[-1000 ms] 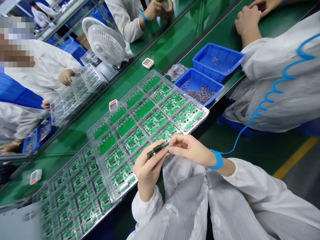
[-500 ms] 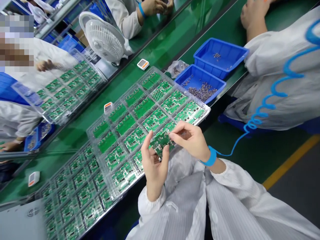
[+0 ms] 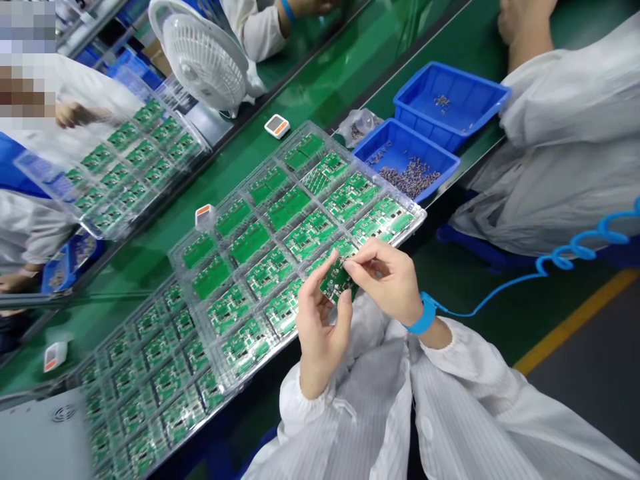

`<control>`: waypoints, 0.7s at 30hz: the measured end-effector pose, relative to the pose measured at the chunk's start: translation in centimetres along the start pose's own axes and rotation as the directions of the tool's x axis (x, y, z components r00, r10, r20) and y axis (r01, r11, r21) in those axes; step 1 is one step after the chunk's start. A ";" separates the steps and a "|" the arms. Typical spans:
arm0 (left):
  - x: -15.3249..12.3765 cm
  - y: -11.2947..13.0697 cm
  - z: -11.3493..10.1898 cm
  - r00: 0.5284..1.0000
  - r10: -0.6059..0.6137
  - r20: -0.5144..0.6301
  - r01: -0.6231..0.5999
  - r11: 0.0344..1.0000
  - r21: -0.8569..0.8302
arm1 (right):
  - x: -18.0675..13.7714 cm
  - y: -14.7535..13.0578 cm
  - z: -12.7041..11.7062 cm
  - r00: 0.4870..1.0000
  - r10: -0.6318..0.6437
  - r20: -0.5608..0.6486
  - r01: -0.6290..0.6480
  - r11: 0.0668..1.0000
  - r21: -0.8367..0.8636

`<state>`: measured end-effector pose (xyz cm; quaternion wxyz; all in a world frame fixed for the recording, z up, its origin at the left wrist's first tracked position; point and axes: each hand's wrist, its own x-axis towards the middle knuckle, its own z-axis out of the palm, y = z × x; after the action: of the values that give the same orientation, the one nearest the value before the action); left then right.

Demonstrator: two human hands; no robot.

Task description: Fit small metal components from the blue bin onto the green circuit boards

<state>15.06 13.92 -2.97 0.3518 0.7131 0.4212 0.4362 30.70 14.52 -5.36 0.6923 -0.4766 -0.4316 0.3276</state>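
A small green circuit board (image 3: 334, 283) is between the thumb and fingers of my left hand (image 3: 320, 333), tilted over the near edge of a clear plastic tray. My right hand (image 3: 393, 280) is closed in a pinch at the board's upper right edge; whatever is between its fingertips is too small to make out. A blue wrist strap (image 3: 424, 315) is on my right wrist. The tray (image 3: 419, 215) under my hands holds several rows of green boards, some with parts on them and some plainer.
Beyond the tray stand two blue bins (image 3: 437, 152) with small metal parts, beside a clear bag (image 3: 361, 125). A second tray of boards (image 3: 165, 380) lies at left. A coiled blue cord (image 3: 575, 250) runs right, toward a co-worker's sleeve (image 3: 560, 93). A white fan (image 3: 203, 63) stands across the bench.
Both hands have stayed at the board, which is now tilted more steeply. My left hand has shifted right, nearer the right one. The coiled cord hangs lower and straighter; the view has shifted slightly.
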 end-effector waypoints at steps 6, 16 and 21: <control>0.0 -0.4 0.1 1.000 0.005 0.028 -0.002 0.993 -0.116 | 0.1 -0.2 -0.2 0.999 0.028 0.017 -0.028 1.000 0.006; 0.1 -0.7 0.2 0.998 -0.049 0.047 0.059 0.970 -0.234 | 0.4 0.2 -0.2 0.978 -0.207 0.039 0.210 0.962 -0.175; 0.2 -0.6 0.8 0.997 -0.077 0.026 0.080 0.973 -0.217 | 0.6 0.0 -0.5 0.968 -0.247 0.036 0.248 0.939 -0.239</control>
<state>15.65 14.27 -3.71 0.4486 0.6567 0.3956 0.4593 31.44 14.87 -5.27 0.6636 -0.4986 -0.5264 0.1843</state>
